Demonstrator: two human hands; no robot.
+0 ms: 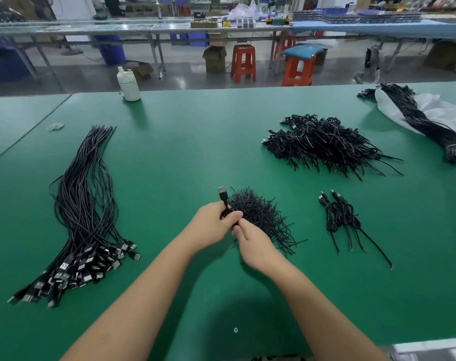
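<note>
Head view: left hand point(212, 224) grips the coiled USB cable point(223, 195) at mid-table, and right hand point(255, 246) pinches its lower part. Open green table point(169, 165) lies leftward. Fingers hide the coil.

2 bare forearms point(148, 282) enter from 7 and 5 o'clock, converging at centre; left grip point(211, 225) and right grip point(256, 247) touch, fingers curled, pinching.

Counter point(182, 152) plain green. Cable point(223, 198) in my left grip point(211, 222) black, its plug tip silver. Tie pile point(258, 214) black. Long bundle point(86, 199) black, plug ends silver. Bottle point(129, 86) white. Stools point(243, 62) orange-red. Bag point(435, 110) translucent white.
</note>
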